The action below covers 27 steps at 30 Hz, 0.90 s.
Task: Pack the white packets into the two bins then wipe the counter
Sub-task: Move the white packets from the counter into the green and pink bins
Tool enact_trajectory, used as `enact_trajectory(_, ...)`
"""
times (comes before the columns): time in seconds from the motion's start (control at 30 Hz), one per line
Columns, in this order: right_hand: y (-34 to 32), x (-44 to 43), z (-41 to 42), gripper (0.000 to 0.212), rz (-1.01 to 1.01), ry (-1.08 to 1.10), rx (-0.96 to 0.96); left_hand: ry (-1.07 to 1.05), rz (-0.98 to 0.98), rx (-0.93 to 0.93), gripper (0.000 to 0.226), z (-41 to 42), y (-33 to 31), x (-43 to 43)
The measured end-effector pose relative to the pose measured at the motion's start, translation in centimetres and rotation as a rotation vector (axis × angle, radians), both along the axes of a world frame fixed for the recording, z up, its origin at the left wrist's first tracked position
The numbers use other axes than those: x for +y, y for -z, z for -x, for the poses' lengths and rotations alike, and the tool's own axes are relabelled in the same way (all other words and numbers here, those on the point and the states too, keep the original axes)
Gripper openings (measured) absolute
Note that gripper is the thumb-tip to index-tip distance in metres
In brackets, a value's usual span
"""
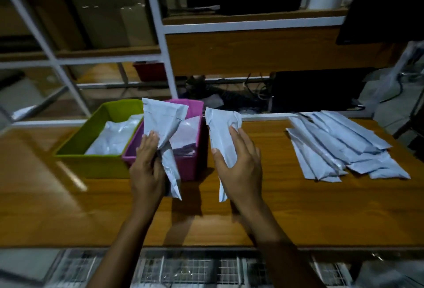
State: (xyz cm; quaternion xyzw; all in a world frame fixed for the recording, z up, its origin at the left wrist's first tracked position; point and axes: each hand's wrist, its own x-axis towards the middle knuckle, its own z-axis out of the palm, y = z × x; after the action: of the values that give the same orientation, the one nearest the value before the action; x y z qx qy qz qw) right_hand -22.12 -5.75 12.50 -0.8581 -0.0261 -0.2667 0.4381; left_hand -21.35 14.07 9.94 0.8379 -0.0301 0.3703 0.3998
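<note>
On the table (286, 207), a fanned pile of white packets (339, 147) lies well right of the part-filled green bin (91, 165) and pink bin (191, 168). The left hand (148, 168), fingers curled, clasps a crumpled packet (160, 118) over the pink bin. The right hand (241, 164) grips a second packet (221, 131) in its fingers just beside it. Either may catch the rim and spill outside.

I logged a dim, bluish head view: light fell from above and ahead, so the left packet (160, 118) and right packet (220, 131) threw shadows toward the camera across the counter (298, 207), with a glare streak before the green bin (91, 166). Shelf uprights (158, 24) bowed at the edges; everything was soft, the bottom edge blurriest.
</note>
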Motion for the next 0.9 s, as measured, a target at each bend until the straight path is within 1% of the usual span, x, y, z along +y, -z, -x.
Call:
enact_trajectory(0.13, -0.6, 5.8, -0.4, 0.063, 0.049, -0.096, -0.014, -0.092, -0.004, 0.01, 0.045, 0.3, -0.7, 7.3)
enact_trajectory(0.3, -0.7, 13.2, -3.9, 0.064, 0.056, -0.135, 0.002, -0.133, -0.012, 0.041, 0.047, -2.6, -2.3, 15.9)
enact_trajectory(0.47, -1.2, 21.5, -9.0, 0.059, 0.034, -0.123, 0.03, -0.126, -0.083, 0.158, 0.038, -7.6, -3.1, 23.4)
enact_trajectory(0.57, -1.2, 26.5, -12.1, 0.059, 0.064, -0.108, 0.077, -0.055, -0.127, 0.229, 0.042, -11.4, -3.4, 26.9)
enact_trajectory(0.6, -1.2, 28.0, -13.2, 0.059, 0.091, -0.099, 0.106, -0.032, -0.104, 0.257, 0.038, -12.8, -3.3, 27.9)
enact_trajectory(0.63, -1.3, 29.4, -14.2, 0.059, 0.114, -0.095, 0.141, -0.013, -0.12, 0.282, 0.032, -14.2, -3.2, 28.9)
enact_trajectory(0.73, -1.3, 33.1, -17.3, 0.059, 0.183, -0.092, 0.25, 0.003, -0.194, 0.447, 0.027, -18.3, -2.5, 30.6)
enact_trajectory(0.8, -0.8, 35.3, -19.5, 0.059, 0.246, -0.074, 0.297, 0.021, -0.236, 0.55, 0.015, -21.2, -0.8, 31.4)
enact_trajectory(0.83, -0.6, 36.2, -20.8, 0.059, 0.282, -0.059, 0.32, 0.04, -0.231, 0.606, 0.013, -22.1, -0.2, 31.6)
enact_trajectory(0.87, -0.3, 37.1, -22.0, 0.059, 0.322, -0.041, 0.349, 0.077, -0.177, 0.696, 0.016, -24.0, 2.1, 32.4)
enact_trajectory(0.9, 0.1, 38.0, -23.1, 0.058, 0.369, -0.024, 0.377, 0.098, -0.083, 0.742, 0.026, -25.6, 3.6, 32.8)
